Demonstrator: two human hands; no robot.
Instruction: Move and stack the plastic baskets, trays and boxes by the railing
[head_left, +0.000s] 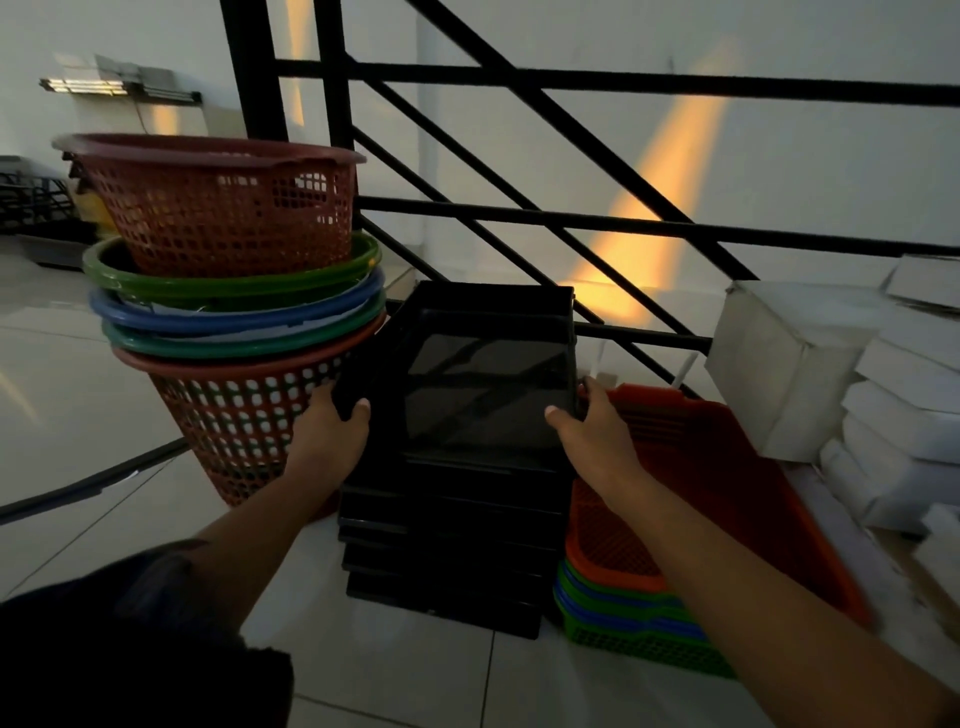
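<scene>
A black tray (488, 364) tops a stack of several black trays (447, 551) on the floor in front of the railing. My left hand (332, 421) grips the top tray's left rim, thumb over the edge. My right hand (587, 421) grips its right rim the same way. To the left stands a tower of nested round baskets (244, 317), red, green and blue, with a red basket (223, 208) perched on top. To the right lies a pile of flat mesh trays, an orange one (727, 467) above blue and green ones (639, 623).
The black metal railing (519, 218) runs behind everything. White boxes (893, 395) are piled at the right, one (779, 364) tilted against the railing. Glossy tiled floor (78, 405) spreads to the left. A dark sleeve or knee (130, 649) fills the lower left corner.
</scene>
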